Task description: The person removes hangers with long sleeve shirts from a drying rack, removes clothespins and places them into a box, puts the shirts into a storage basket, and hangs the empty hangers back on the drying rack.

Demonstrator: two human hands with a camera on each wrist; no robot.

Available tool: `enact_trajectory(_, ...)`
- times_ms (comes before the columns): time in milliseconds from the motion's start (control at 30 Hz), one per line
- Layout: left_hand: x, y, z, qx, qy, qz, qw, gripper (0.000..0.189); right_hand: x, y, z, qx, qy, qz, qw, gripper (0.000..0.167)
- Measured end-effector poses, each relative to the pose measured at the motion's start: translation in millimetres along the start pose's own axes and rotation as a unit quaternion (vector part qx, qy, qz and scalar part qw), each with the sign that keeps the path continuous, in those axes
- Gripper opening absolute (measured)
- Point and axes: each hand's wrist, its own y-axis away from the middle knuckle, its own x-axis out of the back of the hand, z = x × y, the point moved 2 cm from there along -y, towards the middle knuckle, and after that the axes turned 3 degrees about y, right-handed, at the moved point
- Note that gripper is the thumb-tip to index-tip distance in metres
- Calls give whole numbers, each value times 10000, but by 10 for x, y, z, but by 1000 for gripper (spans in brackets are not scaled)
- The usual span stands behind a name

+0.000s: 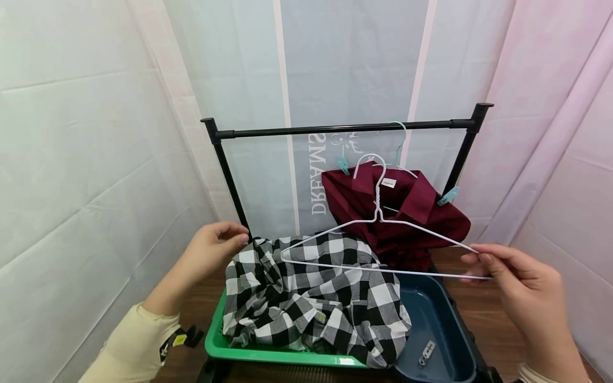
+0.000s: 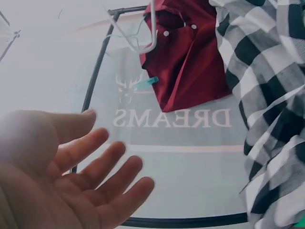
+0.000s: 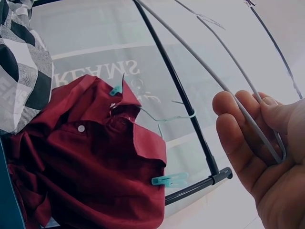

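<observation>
1. The white hanger [image 1: 378, 202] is held up in front, hook at 12 o'clock, with its lower wire running roughly from 9 to 3 o'clock; the hours below are read from its middle in the head view.
2. At 3 o'clock its corner is clamped by the right hand [image 1: 522, 287], the wires pinched between thumb and fingers; in the right wrist view the bent corner is seen against the palm.
3. At 9 o'clock the left hand [image 1: 213, 250] is held beside the plaid shirt, its fingers relaxed and a little apart; in the left wrist view a gap is seen between fingers and cloth.
4. The plaid shirt [image 1: 311, 298], black, grey and white, is crumpled at 8 o'clock, partly crossed by the hanger's wires.
5. It is carried by the green tray [image 1: 287, 355], with its right edge lapped over toward the blue tray [image 1: 426, 303] at 5 o'clock.
6. A small metal piece [image 1: 427, 352] is placed in the blue tray.
7. At 1 o'clock the red shirt [image 1: 431, 213] is hung on a pale green hanger [image 1: 404, 133], with teal pegs [image 1: 448, 196] seen at its shoulders.
8. That hanger is hooked over the black rack [image 1: 297, 131] at 12 o'clock.
9. Mirrored lettering [image 1: 318, 175] is printed on the curtain [image 1: 239, 64] behind.
</observation>
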Motion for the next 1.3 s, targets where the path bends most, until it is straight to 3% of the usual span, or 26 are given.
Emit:
enact_trajectory(100, 95, -146, 33, 21, 32, 354, 9994, 28, 0, 3, 29, 273, -665, -32, 9974, 23)
enact_trajectory(233, 188, -339, -31, 29, -15, 835, 9965, 32, -15, 3, 80, 669, -1362, -145, 9883, 25)
enact_trajectory(533, 282, -758, -256, 564, 318, 1645, 9843, 46, -30, 12, 111, 821, -1602, -213, 9834, 26)
enact_trajectory(867, 306, -1162, -368, 979, 521, 1877, 9760, 65, -7, 36, 116, 987, -1806, -182, 9784, 26)
enact_trajectory(1100, 397, -1379, -472, 719, 892, 2291, 9666, 70, -13, 29, 92, 956, -1623, -192, 9819, 26)
enact_trajectory(1300, 362, -1473, -466, 604, 1061, 2420, 9626, 69, -13, 22, 78, 1095, -1690, -185, 9793, 25)
